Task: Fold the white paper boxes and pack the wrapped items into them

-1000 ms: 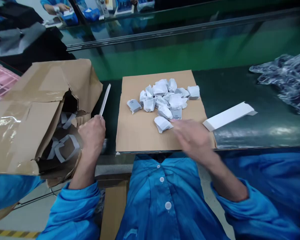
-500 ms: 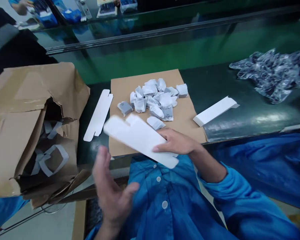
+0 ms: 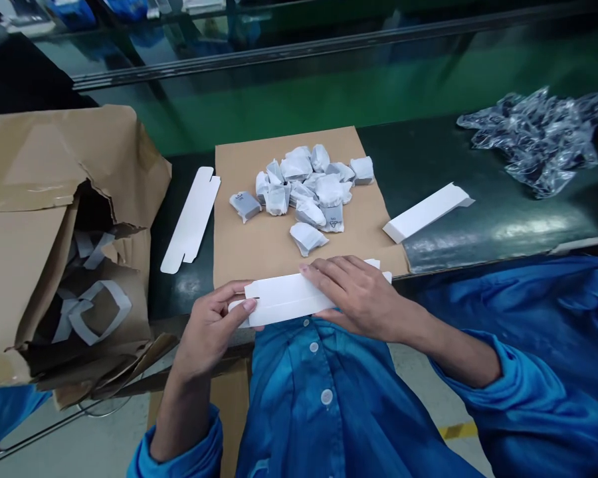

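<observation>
A long white folding carton [image 3: 282,297] lies level between both hands at the front edge of the bench. Its left end, with the flaps, is pinched by my left hand [image 3: 214,320], thumb on top. My right hand [image 3: 356,294] wraps over the carton's right half, fingers along its upper side. Just beyond it, several small items in white wrapping [image 3: 309,189] lie heaped on a brown cardboard sheet [image 3: 244,249]. Left of the sheet rests a flat white carton blank [image 3: 190,222]. An opened-up white carton [image 3: 427,212] lies to the right, partly on the sheet.
A large torn brown cardboard box [image 3: 24,259] with white paper strips [image 3: 97,312] inside stands at the left. Crumpled clear plastic bags [image 3: 543,139] lie on the dark bench [image 3: 508,219] at the right. A raised rail [image 3: 299,53] runs along the back.
My left hand, open and apart before, has come up and taken the carton's left end. The flat blank in my right hand has turned level and now looks partly raised into shape.
</observation>
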The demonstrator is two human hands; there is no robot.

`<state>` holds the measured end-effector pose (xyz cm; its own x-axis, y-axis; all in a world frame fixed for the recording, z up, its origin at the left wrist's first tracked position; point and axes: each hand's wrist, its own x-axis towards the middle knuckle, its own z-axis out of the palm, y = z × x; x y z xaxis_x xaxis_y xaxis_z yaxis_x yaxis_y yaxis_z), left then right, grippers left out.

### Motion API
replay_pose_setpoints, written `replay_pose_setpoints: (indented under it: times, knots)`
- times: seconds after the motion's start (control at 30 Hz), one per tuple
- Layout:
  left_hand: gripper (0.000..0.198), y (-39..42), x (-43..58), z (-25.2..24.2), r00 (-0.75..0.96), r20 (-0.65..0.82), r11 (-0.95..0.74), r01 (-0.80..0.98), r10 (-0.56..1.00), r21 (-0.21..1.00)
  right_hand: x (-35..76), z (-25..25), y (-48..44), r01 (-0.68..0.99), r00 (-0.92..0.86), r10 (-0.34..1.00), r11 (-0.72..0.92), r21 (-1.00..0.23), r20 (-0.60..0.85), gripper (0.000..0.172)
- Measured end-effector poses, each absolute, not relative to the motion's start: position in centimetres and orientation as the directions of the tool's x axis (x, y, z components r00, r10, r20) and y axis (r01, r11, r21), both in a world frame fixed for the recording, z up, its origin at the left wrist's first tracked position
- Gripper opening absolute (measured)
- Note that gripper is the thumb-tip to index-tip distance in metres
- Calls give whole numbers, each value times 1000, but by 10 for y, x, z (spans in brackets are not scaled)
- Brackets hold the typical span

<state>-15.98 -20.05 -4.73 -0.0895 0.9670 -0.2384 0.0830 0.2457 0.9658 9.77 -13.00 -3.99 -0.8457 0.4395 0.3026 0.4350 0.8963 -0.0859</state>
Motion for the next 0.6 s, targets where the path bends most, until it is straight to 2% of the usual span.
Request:
replay_pose_setpoints:
  times: [0.07, 0.17, 0.37, 0.6]
  knots:
    - [38, -199, -165, -43, -36, -258, 260, 174, 965, 950, 101, -38, -126, 412, -863, 421, 907, -91, 281, 63]
    - [36, -196, -163, -44, -60, -235, 242, 254, 970, 936, 102, -36, -126, 409, -869, 407, 911, -53, 280, 59]
    - [29, -193, -153, -54, -162, -251, 281, 202, 955, 938, 100, -32, -133, 442, -874, 410, 894, 77, 260, 46]
    - [24, -192, -156, -45, -147, -237, 268, 256, 960, 929, 101, -31, -133, 444, -871, 414, 894, 62, 265, 46]
